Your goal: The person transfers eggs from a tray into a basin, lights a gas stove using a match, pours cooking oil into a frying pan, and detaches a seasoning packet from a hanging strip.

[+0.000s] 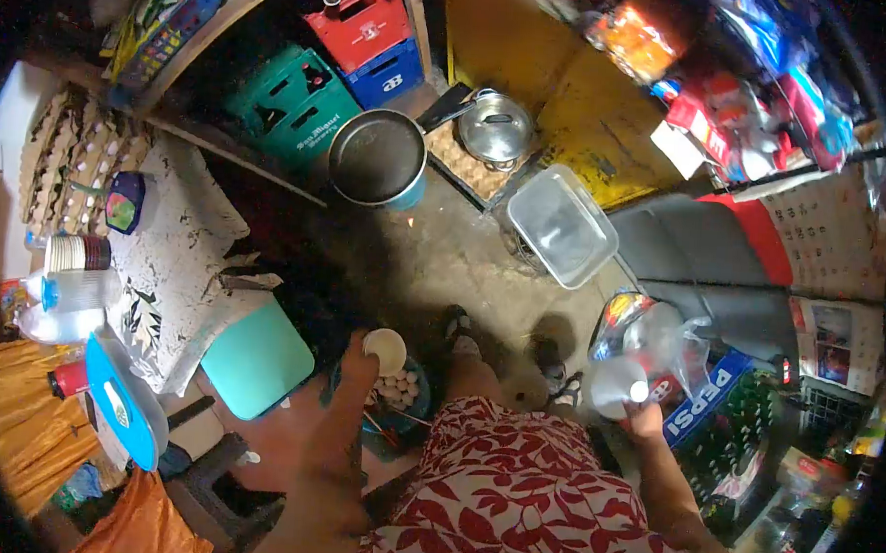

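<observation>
My left hand (360,360) is closed on a round, cream-coloured cup (386,351), which it holds above a bowl of pale round balls (397,389). My right hand (643,417) grips a translucent round container (617,386) with a bright reflection on it. Just behind that container is a clear plastic bag (665,338) with things inside. Red tool handles (387,434) lie at the lower side of the bowl.
A clear rectangular tub (563,226) stands ahead, near a lidded steel pot (497,129) and a large round pot (377,158). Crates (297,106) are at the back. A turquoise lid (258,357) lies left, a Pepsi crate (707,401) right.
</observation>
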Demonstrator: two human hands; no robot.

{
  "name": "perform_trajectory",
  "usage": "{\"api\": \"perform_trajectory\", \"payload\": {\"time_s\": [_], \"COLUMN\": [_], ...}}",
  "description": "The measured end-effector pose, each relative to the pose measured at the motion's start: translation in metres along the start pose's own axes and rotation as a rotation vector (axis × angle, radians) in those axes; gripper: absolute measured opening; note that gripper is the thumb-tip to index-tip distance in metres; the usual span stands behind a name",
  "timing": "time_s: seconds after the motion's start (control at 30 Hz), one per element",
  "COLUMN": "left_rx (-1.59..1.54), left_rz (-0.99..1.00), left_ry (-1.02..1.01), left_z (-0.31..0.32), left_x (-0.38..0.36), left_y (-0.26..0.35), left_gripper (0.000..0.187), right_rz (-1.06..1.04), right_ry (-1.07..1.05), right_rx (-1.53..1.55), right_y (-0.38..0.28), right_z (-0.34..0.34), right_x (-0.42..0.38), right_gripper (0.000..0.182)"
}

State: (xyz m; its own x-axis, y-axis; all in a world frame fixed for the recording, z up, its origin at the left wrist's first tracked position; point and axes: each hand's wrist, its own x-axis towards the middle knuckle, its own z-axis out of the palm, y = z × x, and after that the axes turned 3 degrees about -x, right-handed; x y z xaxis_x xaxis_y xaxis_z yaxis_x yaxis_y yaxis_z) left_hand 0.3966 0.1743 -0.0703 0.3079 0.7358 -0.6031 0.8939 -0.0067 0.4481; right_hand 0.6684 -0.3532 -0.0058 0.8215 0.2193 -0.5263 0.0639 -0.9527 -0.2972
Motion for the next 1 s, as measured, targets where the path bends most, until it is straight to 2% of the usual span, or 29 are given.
{"api": "perform_trajectory", "payload": {"time_s": [0.03,0.1,0.13,0.17,0.23,0.27,0.33,0.37,0.4,0.43,0.5,0.57,0.63,0.67,0.73,0.8,0.83,0.87,0.93,1.0], "left_rx": [-0.014,-0.023,-0.039,0.207,0.44,0.256,0.052,-0.114,-0.207,-0.299,-0.078,-0.173,-0.254,0.017,0.288,-0.147,-0.148,0.053,0.255,-0.35], "left_rz": [-0.005,0.121,0.119,0.107,0.085,0.088,0.08,0.006,-0.034,-0.076,-0.139,-0.142,-0.143,0.015,0.158,-0.083,-0.097,0.118,0.323,-0.233], "left_ry": [-0.004,-0.055,-0.04,-0.141,-0.237,-0.175,-0.109,-0.144,-0.159,-0.17,-0.119,-0.101,-0.082,-0.001,0.082,0.0,0.01,0.054,0.098,0.104], "left_z": [0.003,0.008,-0.006,-0.019,-0.025,-0.015,-0.009,-0.009,-0.004,0.002,0.021,0.027,0.036,0.057,0.053,0.036,0.043,0.053,0.052,0.046], "left_x": [0.004,0.018,0.014,0.005,-0.002,-0.009,-0.02,-0.025,-0.025,-0.025,-0.018,-0.021,-0.022,-0.019,-0.025,-0.036,-0.039,-0.041,-0.05,-0.057], "left_y": [-0.016,-0.053,-0.034,-0.014,-0.006,-0.021,-0.026,-0.024,-0.03,-0.035,-0.059,-0.07,-0.084,-0.104,-0.093,-0.068,-0.075,-0.085,-0.065,-0.027], "left_gripper": [0.061,0.058,0.058,0.057,0.057,0.058,0.059,0.059,0.06,0.06,0.058,0.057,0.057,0.055,0.054,0.053,0.053,0.053,0.052,0.052], "right_rz": [-0.004,-0.024,-0.039,-0.059,-0.195,-0.294,-0.25,-0.193,-0.299,-0.316,-0.461,-0.463,-0.302,-0.426,-0.433,-0.507,-0.52,-0.542,-0.584,-0.68], "right_ry": [-0.032,-0.059,-0.087,-0.081,0.068,0.115,0.08,0.046,0.08,0.077,0.107,0.066,-0.078,-0.062,-0.095,-0.113,-0.125,-0.204,-0.388,-0.359], "right_rx": [-0.045,-0.099,-0.136,-0.143,-0.073,-0.038,-0.06,-0.069,-0.027,-0.04,-0.057,-0.113,-0.309,-0.311,-0.303,-0.23,-0.23,-0.198,-0.091,-0.106], "right_y": [-0.023,-0.058,-0.081,-0.104,-0.149,-0.152,-0.183,-0.204,-0.228,-0.238,-0.251,-0.263,-0.293,-0.285,-0.291,-0.301,-0.305,-0.31,-0.345,-0.324], "right_z": [-0.004,-0.006,-0.005,-0.006,-0.014,-0.008,-0.013,-0.016,-0.021,-0.019,-0.013,-0.011,-0.014,-0.004,0.005,0.014,0.015,0.016,-0.003,0.019], "right_x": [0.011,0.031,0.043,0.051,0.056,0.068,0.076,0.08,0.078,0.083,0.095,0.105,0.103,0.116,0.127,0.138,0.145,0.154,0.156,0.195], "right_gripper": [0.038,0.038,0.039,0.039,0.038,0.036,0.035,0.034,0.032,0.032,0.031,0.032,0.038,0.039,0.038,0.038,0.038,0.041,0.046,0.042]}}
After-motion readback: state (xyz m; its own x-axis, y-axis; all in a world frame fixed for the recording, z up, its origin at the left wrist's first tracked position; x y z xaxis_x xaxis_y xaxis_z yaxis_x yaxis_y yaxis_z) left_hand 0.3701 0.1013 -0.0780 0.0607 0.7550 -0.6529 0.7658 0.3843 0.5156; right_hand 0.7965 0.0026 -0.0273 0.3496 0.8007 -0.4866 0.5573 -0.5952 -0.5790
